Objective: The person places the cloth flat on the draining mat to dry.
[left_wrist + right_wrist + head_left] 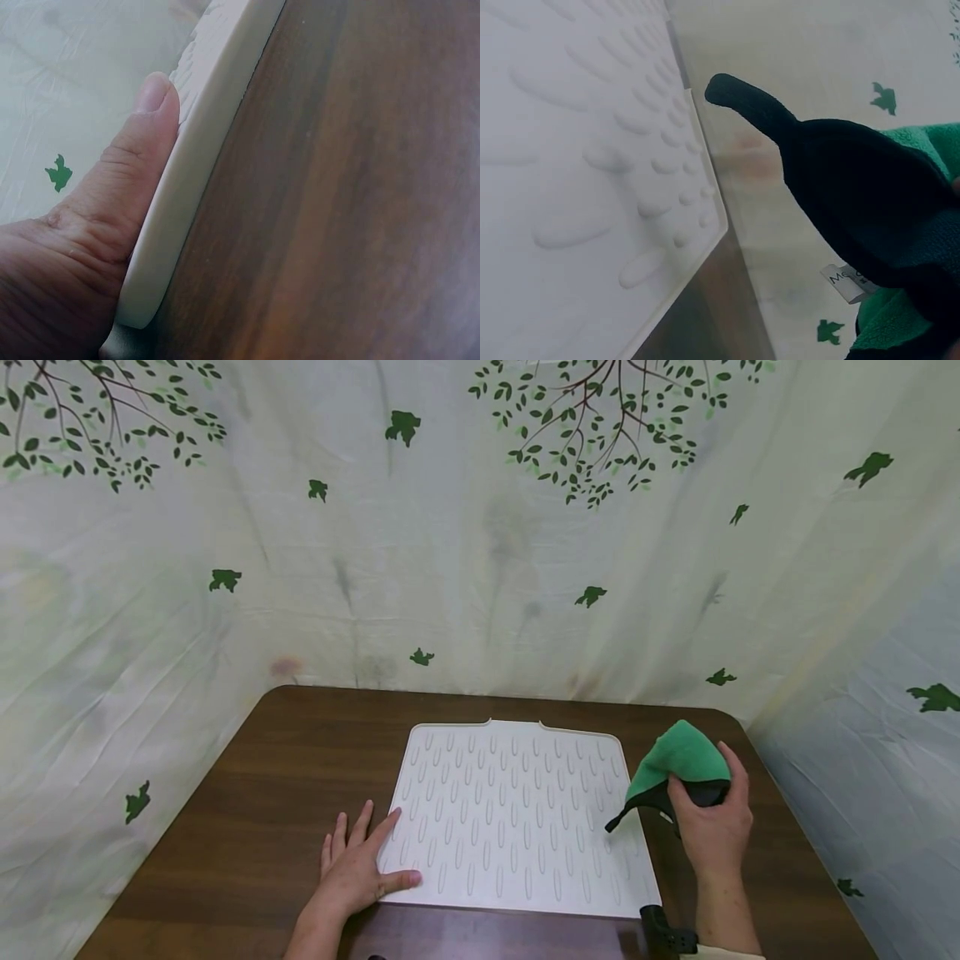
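A white drainer tray [517,822] with rows of raised oval ridges lies on the table. My left hand [352,872] rests at its left edge, fingers spread, thumb over the top near the front corner. In the left wrist view the thumb lies along the side of the tray [187,180]. To the right of the tray, my right hand [716,835] grips a green cleaning cloth [686,752] with a black backing. The right wrist view shows the dark underside of this cloth [862,199], a narrow black tab at its tip and a small white label.
The brown wooden table [300,760] has rounded back corners. Behind and beside it hangs a pale curtain [480,552] printed with green leaves and branches. A black strap [663,931] sits on the right wrist, near the tray's front right corner.
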Demonstrator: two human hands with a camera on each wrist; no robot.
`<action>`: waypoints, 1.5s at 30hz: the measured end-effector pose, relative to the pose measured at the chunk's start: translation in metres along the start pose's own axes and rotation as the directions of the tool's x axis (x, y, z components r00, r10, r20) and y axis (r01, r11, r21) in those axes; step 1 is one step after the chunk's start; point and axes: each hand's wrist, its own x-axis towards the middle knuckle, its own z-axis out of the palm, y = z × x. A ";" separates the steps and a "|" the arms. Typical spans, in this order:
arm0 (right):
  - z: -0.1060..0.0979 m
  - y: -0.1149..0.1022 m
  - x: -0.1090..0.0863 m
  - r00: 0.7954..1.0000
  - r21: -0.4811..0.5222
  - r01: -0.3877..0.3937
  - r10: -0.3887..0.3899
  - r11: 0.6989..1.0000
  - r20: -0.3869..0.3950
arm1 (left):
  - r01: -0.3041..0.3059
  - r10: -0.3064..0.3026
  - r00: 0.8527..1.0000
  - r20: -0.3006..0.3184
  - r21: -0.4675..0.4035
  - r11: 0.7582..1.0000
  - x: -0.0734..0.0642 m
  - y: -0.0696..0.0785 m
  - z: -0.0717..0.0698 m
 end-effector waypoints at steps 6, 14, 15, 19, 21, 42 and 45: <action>0.003 -0.002 -0.002 1.000 -0.001 0.009 -0.009 1.000 0.019 | 0.000 0.000 1.000 -0.003 0.005 1.000 0.000 0.000 0.000; 0.005 -0.006 -0.002 0.999 0.015 0.021 -0.022 1.000 0.041 | -0.004 0.004 1.000 -0.007 -0.001 1.000 0.000 0.001 -0.001; 0.005 -0.007 -0.002 0.999 0.016 0.024 -0.025 1.000 0.041 | -0.005 0.005 1.000 -0.007 -0.004 1.000 0.000 0.001 -0.001; 0.007 -0.009 -0.001 0.998 0.014 0.035 -0.036 0.999 0.043 | -0.008 0.008 1.000 -0.008 -0.006 1.000 0.000 0.001 -0.001; 0.007 -0.009 -0.001 0.998 0.010 0.040 -0.040 0.999 0.046 | -0.006 0.006 1.000 -0.008 -0.003 1.000 0.000 0.001 -0.001; 0.016 -0.016 -0.005 0.991 -0.010 0.108 -0.106 0.994 0.079 | -0.020 0.020 1.000 -0.008 -0.017 1.000 0.001 -0.002 -0.001; 0.018 -0.017 -0.007 0.990 -0.014 0.108 -0.106 0.994 0.093 | -0.020 0.020 1.000 -0.006 -0.017 1.000 0.001 -0.002 0.000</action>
